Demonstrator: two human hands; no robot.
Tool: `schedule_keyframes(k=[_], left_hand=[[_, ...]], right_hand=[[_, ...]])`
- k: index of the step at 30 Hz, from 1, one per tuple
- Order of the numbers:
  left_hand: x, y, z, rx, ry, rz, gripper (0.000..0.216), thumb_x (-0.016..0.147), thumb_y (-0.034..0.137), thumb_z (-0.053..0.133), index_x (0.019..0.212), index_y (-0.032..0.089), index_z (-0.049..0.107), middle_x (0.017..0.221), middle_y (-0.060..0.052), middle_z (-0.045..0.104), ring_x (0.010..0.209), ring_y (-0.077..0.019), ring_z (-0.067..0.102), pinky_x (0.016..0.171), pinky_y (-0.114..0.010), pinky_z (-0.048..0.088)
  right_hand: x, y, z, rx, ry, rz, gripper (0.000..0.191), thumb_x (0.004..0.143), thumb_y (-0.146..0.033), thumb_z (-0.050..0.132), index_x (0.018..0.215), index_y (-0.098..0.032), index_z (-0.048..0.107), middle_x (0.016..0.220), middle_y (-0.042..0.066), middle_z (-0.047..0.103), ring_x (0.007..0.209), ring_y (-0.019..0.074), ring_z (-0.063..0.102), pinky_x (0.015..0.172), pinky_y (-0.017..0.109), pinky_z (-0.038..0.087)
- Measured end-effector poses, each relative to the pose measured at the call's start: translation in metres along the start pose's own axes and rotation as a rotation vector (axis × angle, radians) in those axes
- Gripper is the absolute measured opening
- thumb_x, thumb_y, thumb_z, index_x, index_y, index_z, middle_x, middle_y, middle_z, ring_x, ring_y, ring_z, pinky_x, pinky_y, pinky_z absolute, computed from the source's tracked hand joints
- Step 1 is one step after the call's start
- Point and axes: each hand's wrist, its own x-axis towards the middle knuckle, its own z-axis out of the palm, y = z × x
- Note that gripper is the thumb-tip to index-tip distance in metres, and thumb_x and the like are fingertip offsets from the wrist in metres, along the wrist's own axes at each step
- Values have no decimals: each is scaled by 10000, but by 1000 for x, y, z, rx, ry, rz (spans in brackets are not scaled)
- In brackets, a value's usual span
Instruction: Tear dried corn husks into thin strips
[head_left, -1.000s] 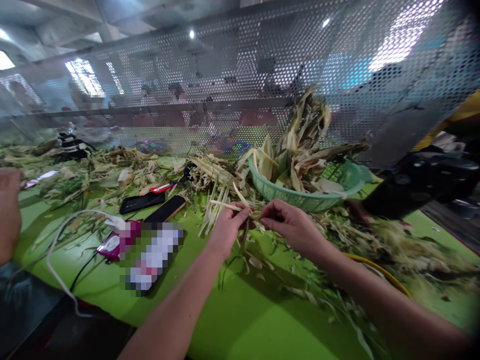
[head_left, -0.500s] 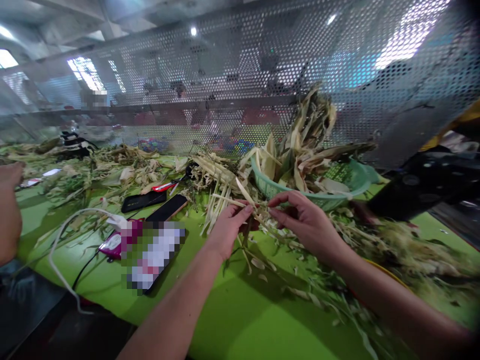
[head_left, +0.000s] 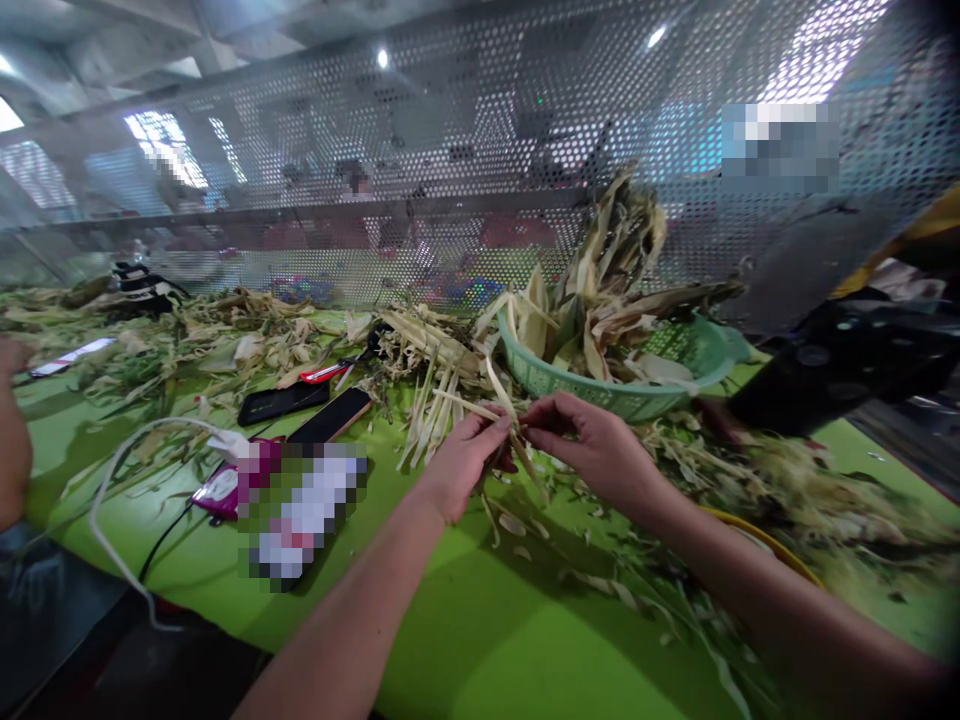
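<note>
Pale strips of corn husk (head_left: 501, 386) cross one another between my hands. My left hand (head_left: 471, 447) is closed, pinching the crossed strips between thumb and fingers. Close against it on the right, my right hand (head_left: 574, 430) is closed too, its thumb and fingertips pressed together at the strips' edge. Exactly which strip the right fingertips hold is too small to make out. Cut husk strips (head_left: 431, 415) lie in a small row just beyond my left hand. Behind my right hand stands a green plastic basket (head_left: 592, 390) heaped with dried husks (head_left: 611, 270).
Phones (head_left: 330, 415), a red cutter (head_left: 326, 373), a purple box (head_left: 225, 485) and a white cable (head_left: 105, 510) lie left on the green table (head_left: 480, 620). Husk scraps and fibres (head_left: 817, 500) cover the right side. A perforated metal screen (head_left: 450, 150) stands behind. Another person's arm (head_left: 11, 440) shows far left.
My right hand has moved left, closing the gap to my left hand. The upright husk strip in the left fingers now leans differently, and its lower end hangs down to the right.
</note>
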Motion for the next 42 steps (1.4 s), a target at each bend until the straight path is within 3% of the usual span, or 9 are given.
schedule_keyframes(k=[6,13,18,23,29,34,36,39,42], left_hand=[[1,0,-2,73,6,37,285,767,403,704,864,146,628,710,16,520,605,-73,448,564,-199,397],[0,4,0,-30,0,44,248,728,338,748,782,123,637,660,24,494,526,-34,371,495,-173,304],[0,3,0,-87,42,23,281,694,336,778,854,146,646,707,18,566,544,-57,498,536,-194,418],[1,4,2,-155,81,35,321,681,329,792,896,148,639,809,-18,648,651,-93,601,656,-234,502],[0,1,3,-175,29,2,298,721,317,766,950,177,637,818,-22,680,689,-124,641,702,-276,503],[-3,15,-3,-184,-79,-48,388,722,294,750,1078,160,678,977,-78,720,774,-134,659,771,-270,489],[-5,25,-7,-259,-192,-86,473,792,473,647,1113,129,679,1052,-130,712,889,-186,670,856,-316,485],[-6,35,-13,-318,-286,-133,841,767,785,403,1141,81,673,1099,-200,693,1027,-276,647,935,-394,464],[-5,36,-18,-288,-292,-144,894,730,828,384,1098,72,689,1064,-209,699,1012,-299,649,932,-428,469]], right_hand=[[-1,0,0,-54,-7,-30,141,844,-335,630,896,-204,640,816,19,682,760,181,618,707,293,471],[3,-4,-3,39,-38,-12,173,800,-359,670,828,-189,655,774,22,676,741,179,597,688,288,464],[4,0,-6,6,24,-7,178,811,-362,671,864,-193,649,777,19,655,725,171,590,678,281,457],[-1,-4,-4,-64,169,-41,218,831,-405,653,903,-201,623,877,35,621,728,167,579,650,273,460],[-7,-11,7,-46,-43,44,274,881,-462,573,852,-207,667,801,17,677,757,192,618,684,278,460],[-4,-3,5,2,12,40,274,868,-455,587,837,-196,671,779,17,664,750,189,599,692,279,457],[-2,-2,1,-3,47,24,260,850,-447,614,834,-195,677,776,14,657,741,182,589,691,275,451],[-1,-2,-5,-14,87,-9,232,828,-432,646,828,-204,686,772,6,659,731,179,589,687,271,449],[-1,-5,-8,-98,91,-54,192,832,-400,647,831,-214,695,772,6,672,725,181,602,676,270,448]])
